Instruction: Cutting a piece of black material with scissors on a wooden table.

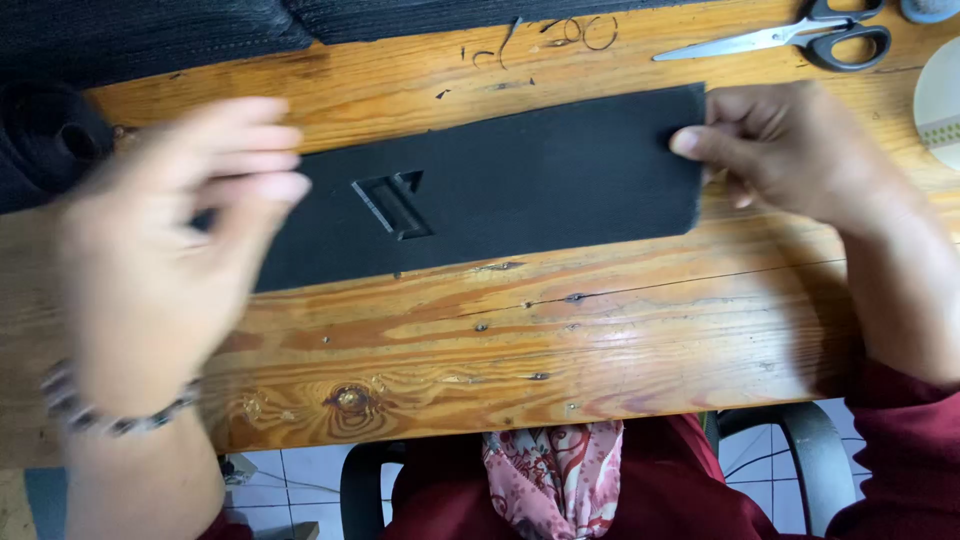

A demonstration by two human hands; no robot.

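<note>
A black rectangular fabric piece (520, 185) lies flat on the wooden table (520, 340). It carries a raised black emblem of angular shapes (395, 203) near its left part. My right hand (780, 150) pinches the piece's right edge between thumb and fingers. My left hand (170, 250) is blurred, fingers apart, over the piece's left end, and hides that end. Whether it touches the fabric I cannot tell. A beaded bracelet (80, 405) is on my left wrist.
Scissors with black handles (800, 38) lie at the table's far right. Black thread scraps (560, 35) sit near the far edge. A stack of dark fabric (150, 35) fills the far left. A pale round object (940, 100) shows at the right edge.
</note>
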